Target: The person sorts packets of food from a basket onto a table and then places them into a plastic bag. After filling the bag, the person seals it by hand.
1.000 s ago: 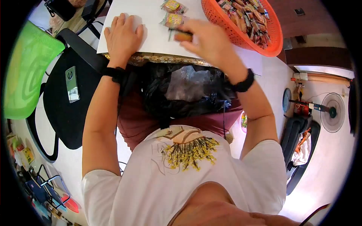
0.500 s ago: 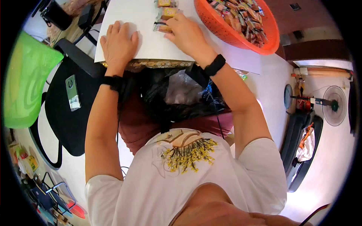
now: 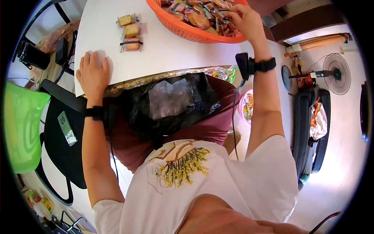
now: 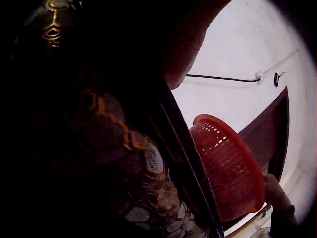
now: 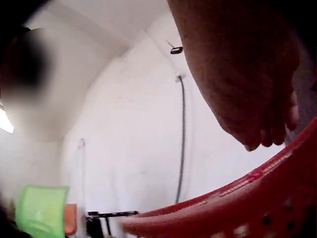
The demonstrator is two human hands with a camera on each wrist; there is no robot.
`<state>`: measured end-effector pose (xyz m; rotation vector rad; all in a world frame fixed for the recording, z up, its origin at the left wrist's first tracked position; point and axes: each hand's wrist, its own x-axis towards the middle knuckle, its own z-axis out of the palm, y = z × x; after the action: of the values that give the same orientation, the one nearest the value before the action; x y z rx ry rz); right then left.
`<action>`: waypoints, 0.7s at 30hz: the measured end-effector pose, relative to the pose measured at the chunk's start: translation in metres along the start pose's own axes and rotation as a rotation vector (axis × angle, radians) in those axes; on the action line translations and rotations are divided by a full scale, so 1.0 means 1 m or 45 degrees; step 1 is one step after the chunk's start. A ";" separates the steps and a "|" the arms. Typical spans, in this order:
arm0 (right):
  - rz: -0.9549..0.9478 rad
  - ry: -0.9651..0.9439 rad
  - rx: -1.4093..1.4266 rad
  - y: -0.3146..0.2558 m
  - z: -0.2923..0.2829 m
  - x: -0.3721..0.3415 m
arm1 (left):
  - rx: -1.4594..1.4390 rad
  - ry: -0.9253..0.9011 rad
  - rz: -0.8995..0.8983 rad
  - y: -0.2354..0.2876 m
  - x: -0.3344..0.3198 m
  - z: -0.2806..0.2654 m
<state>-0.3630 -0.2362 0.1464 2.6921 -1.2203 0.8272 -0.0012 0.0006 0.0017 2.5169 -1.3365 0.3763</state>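
My left hand (image 3: 94, 74) rests on the white table near its front left corner, fingers straight and holding nothing. Ahead of it, three small clear-wrapped snacks lie in a column: the far snack pack (image 3: 126, 20) and the middle snack pack (image 3: 131, 30) look yellow, and the near snack pack (image 3: 131, 45) has a dark band. My right hand (image 3: 248, 24) is over the orange plastic basket (image 3: 187, 32), its bent fingers at the heap of wrapped snacks (image 3: 202, 17). I cannot tell whether its fingertips pinch one. In the right wrist view, its fingers hang above the basket rim (image 5: 208, 208).
A black plastic bag (image 3: 140, 113) with a clear bag (image 3: 171, 97) on it lies across the lap. A chair with a phone (image 3: 67, 128) on its seat stands at left. Low at right is a pink container (image 3: 244, 111); a fan (image 3: 337, 74) stands farther off.
My right hand has set the third snack at the near end of the column, left it, and moved right to the basket. The head view has turned; my left hand stays on the table.
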 end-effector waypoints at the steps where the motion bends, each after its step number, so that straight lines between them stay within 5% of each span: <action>1: 0.029 -0.089 -0.024 0.016 0.004 0.004 | 0.001 -0.004 0.014 -0.001 -0.001 0.000; 6: -0.002 -0.387 -0.128 0.033 0.030 0.011 | -0.009 0.040 0.027 -0.004 0.001 0.007; 9: -0.133 -0.374 -0.271 0.030 0.034 0.018 | -0.058 0.041 0.062 -0.004 0.003 0.009; 15: 0.097 -0.499 -0.221 0.030 0.044 0.028 | -0.098 0.217 0.075 -0.005 -0.001 0.008; 21: 0.026 -0.475 -0.047 0.039 0.055 0.028 | -0.070 0.193 0.065 -0.005 -0.003 0.006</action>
<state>-0.3508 -0.2971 0.1079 2.8935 -1.3117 0.3044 0.0024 0.0037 -0.0057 2.3619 -1.3356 0.5228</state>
